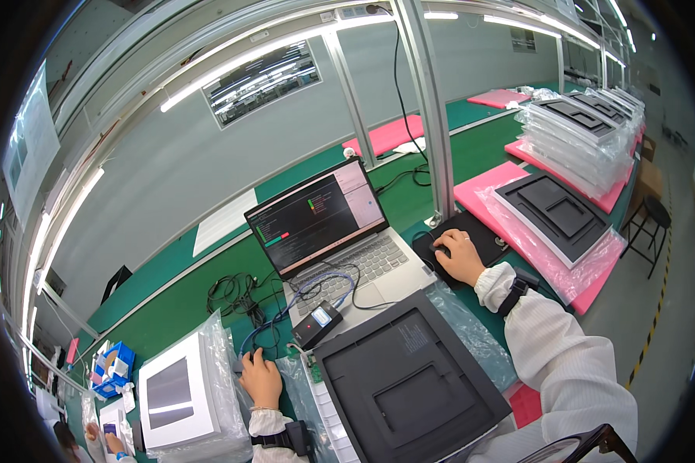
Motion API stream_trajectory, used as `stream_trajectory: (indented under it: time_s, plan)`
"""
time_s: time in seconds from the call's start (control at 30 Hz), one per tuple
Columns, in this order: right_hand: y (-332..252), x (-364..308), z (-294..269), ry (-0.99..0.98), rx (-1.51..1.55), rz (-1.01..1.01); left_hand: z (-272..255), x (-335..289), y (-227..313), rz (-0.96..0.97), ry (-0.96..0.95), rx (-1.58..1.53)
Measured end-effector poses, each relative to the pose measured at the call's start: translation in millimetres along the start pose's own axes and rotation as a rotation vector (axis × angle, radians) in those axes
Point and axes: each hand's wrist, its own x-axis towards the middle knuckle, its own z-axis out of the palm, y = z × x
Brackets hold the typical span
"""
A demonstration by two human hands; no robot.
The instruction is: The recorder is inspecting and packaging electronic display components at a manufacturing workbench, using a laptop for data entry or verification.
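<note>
My right hand [460, 256] lies curved over a dark computer mouse, mostly hidden under the palm, on a black mouse pad [483, 235] right of the open laptop [320, 220]. My left hand [261, 382] is down beside the cables [243, 297], fingers bent together; what they hold, if anything, is hidden. Directly right of it, a green circuit board [315, 369] shows at the edge of a black framed panel [409, 378], which lies back side up on clear plastic wrap. A small black box with a red light [316, 322] sits against the laptop's front corner, with cables running to it.
At left stand white-framed panels in plastic [179, 393] and a blue bin [114, 369]. Another person's hand [114, 444] works at lower left. A black panel [556, 208] lies on pink foam at right, before a wrapped stack [571, 139]. A metal post [432, 116] rises behind the laptop.
</note>
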Motion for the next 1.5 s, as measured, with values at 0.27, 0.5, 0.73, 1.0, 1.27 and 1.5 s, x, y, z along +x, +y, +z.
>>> stream_trajectory:
  time_s: [0.27,0.5,0.73,1.0,1.27,1.5]
  plan:
    - [1.5,-0.1,0.7,0.002,-0.005,0.0,-1.3,-0.8,0.6,0.003,-0.004,-0.003]
    - [2.3,0.3,0.0,0.005,-0.003,0.0,-2.4,-1.6,1.3,0.005,-0.007,0.0]
    - [0.4,0.2,-0.3,0.008,-0.007,-0.011,-2.5,-0.2,2.3,0.007,-0.01,-0.011]
    - [0.2,-0.4,0.0,0.02,-0.018,0.007,0.6,-0.9,-2.0,0.021,0.015,0.009]
    - [0.8,0.4,-1.4,0.022,-0.015,0.012,2.1,-1.3,0.6,0.008,-0.006,0.0]
    - [3.9,0.9,2.4,0.02,0.007,-0.013,-2.5,0.7,0.3,0.01,0.001,-0.012]
